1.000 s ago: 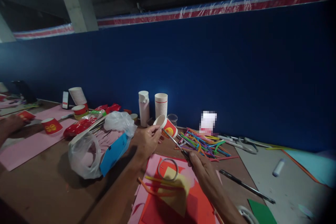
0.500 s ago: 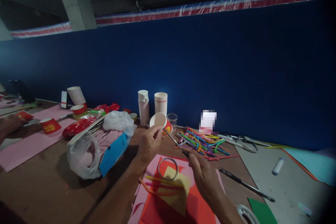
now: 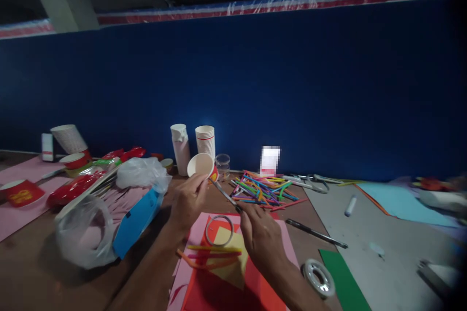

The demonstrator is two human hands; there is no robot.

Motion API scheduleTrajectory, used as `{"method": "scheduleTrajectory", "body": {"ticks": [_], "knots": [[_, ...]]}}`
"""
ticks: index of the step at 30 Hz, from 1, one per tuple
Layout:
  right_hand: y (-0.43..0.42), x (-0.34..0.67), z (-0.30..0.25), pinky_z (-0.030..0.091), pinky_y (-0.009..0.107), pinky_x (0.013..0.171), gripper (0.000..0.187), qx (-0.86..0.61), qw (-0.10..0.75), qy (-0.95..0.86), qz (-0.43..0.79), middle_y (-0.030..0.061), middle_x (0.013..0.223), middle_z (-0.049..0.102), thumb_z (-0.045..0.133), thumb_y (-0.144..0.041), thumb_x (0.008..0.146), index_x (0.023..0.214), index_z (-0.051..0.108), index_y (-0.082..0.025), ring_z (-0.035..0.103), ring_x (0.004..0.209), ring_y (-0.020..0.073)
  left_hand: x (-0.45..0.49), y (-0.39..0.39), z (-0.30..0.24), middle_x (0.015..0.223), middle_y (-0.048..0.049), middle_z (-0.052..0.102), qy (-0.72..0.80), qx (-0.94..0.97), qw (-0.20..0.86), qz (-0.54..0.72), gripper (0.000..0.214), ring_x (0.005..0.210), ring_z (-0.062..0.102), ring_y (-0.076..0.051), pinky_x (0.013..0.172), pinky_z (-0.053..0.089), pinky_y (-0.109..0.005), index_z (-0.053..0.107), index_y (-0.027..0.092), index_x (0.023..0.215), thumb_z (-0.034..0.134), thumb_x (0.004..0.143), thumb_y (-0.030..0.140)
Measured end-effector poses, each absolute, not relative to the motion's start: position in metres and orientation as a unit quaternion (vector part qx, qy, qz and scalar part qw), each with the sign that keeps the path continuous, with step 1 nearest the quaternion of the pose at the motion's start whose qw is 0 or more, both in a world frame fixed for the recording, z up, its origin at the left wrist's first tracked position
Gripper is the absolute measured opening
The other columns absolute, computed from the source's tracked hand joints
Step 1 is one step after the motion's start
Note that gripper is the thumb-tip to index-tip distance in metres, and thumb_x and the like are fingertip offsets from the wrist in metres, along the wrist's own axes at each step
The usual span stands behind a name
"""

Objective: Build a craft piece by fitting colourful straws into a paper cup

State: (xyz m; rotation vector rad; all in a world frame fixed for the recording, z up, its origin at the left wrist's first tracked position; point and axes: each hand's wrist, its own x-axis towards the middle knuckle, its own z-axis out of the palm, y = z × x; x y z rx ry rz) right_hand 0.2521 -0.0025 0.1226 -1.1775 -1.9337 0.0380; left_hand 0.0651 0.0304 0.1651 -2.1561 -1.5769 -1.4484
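Two hands work above the tabletop's near edge: the left hand (image 3: pixel 188 199) grips a red paper cup (image 3: pixel 202 165), tilted, its logo unreadable, while the right hand (image 3: pixel 260 239) pinches scissors (image 3: pixel 224 193) in a narrow hold, tips at the cup. Toward the right lies one tape roll (image 3: pixel 318 278), now fully in view. Farther back stand one cup stack (image 3: pixel 205 142) and one white bottle (image 3: pixel 181 149), near a heap of straws (image 3: pixel 260 189).

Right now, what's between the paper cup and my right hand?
In the head view, the metal blades of the scissors fill that stretch, running from your right hand up to the red side of the paper cup.
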Motion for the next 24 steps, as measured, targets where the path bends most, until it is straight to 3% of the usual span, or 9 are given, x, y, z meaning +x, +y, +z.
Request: {"method": "scheduleTrajectory", "body": {"ticks": [4, 8, 12, 16, 19, 22, 24], "knots": [[0.0, 0.253, 0.126, 0.031, 0.022, 0.05, 0.039, -0.473, 0.423, -0.723, 0.275, 0.0009, 0.063, 0.058, 0.025, -0.028, 0.092, 0.075, 0.059, -0.018, 0.049, 0.055, 0.0121, 0.065, 0.029, 0.172, 0.079, -0.0029, 0.065, -0.521, -0.726, 0.066, -0.444, 0.02, 0.073, 0.06, -0.014, 0.068, 0.044, -0.022, 0.063, 0.017, 0.089, 0.045, 0.084, 0.021], [0.004, 0.256, 0.129, 0.028, 0.021, 0.047, 0.044, -0.441, 0.412, -0.715, 0.353, -0.0011, 0.053, 0.049, 0.025, -0.033, 0.091, 0.061, 0.054, -0.017, 0.042, 0.048, 0.0105, 0.064, 0.029, 0.178, 0.084, -0.004, 0.065, -0.502, -0.747, 0.083, -0.427, 0.02, 0.077, 0.06, -0.014, 0.07, 0.044, -0.022, 0.062, 0.016, 0.091, 0.044, 0.083, 0.021], [0.001, 0.256, 0.128, 0.029, 0.022, 0.049, 0.042, -0.48, 0.41, -0.722, 0.282, 0.0001, 0.057, 0.052, 0.024, -0.03, 0.092, 0.066, 0.055, -0.017, 0.044, 0.051, 0.0115, 0.061, 0.03, 0.178, 0.082, -0.0042, 0.065, -0.497, -0.763, 0.097, -0.401, 0.02, 0.074, 0.059, -0.013, 0.069, 0.043, -0.022, 0.062, 0.016, 0.089, 0.043, 0.084, 0.019], [-0.005, 0.253, 0.125, 0.031, 0.026, 0.061, 0.029, -0.482, 0.413, -0.772, 0.029, 0.0053, 0.078, 0.061, 0.033, -0.022, 0.088, 0.095, 0.061, -0.018, 0.049, 0.066, 0.0158, 0.059, 0.03, 0.175, 0.08, -0.0035, 0.064, -0.501, -0.758, 0.103, -0.404, 0.018, 0.072, 0.058, -0.013, 0.068, 0.043, -0.022, 0.062, 0.016, 0.084, 0.044, 0.083, 0.019], [-0.007, 0.252, 0.124, 0.03, 0.028, 0.064, 0.027, -0.476, 0.4, -0.777, -0.094, 0.0059, 0.074, 0.059, 0.038, -0.02, 0.087, 0.1, 0.061, -0.018, 0.048, 0.066, 0.0171, 0.058, 0.03, 0.173, 0.078, -0.0032, 0.064, -0.505, -0.759, 0.109, -0.395, 0.018, 0.07, 0.058, -0.013, 0.067, 0.043, -0.022, 0.061, 0.016, 0.081, 0.043, 0.083, 0.019], [-0.009, 0.252, 0.124, 0.03, 0.028, 0.064, 0.026, -0.486, 0.401, -0.771, -0.086, 0.0059, 0.075, 0.059, 0.04, -0.02, 0.086, 0.101, 0.061, -0.019, 0.048, 0.066, 0.0169, 0.058, 0.03, 0.173, 0.079, -0.0033, 0.064, -0.506, -0.764, 0.111, -0.385, 0.019, 0.071, 0.058, -0.013, 0.067, 0.042, -0.023, 0.061, 0.017, 0.082, 0.042, 0.083, 0.018], [-0.009, 0.252, 0.125, 0.03, 0.026, 0.061, 0.026, -0.493, 0.409, -0.768, 0.002, 0.0052, 0.078, 0.061, 0.037, -0.021, 0.087, 0.097, 0.061, -0.019, 0.049, 0.065, 0.0155, 0.058, 0.029, 0.173, 0.081, -0.0037, 0.064, -0.5, -0.769, 0.109, -0.383, 0.019, 0.074, 0.058, -0.014, 0.068, 0.041, -0.023, 0.061, 0.017, 0.084, 0.042, 0.084, 0.017]]}}
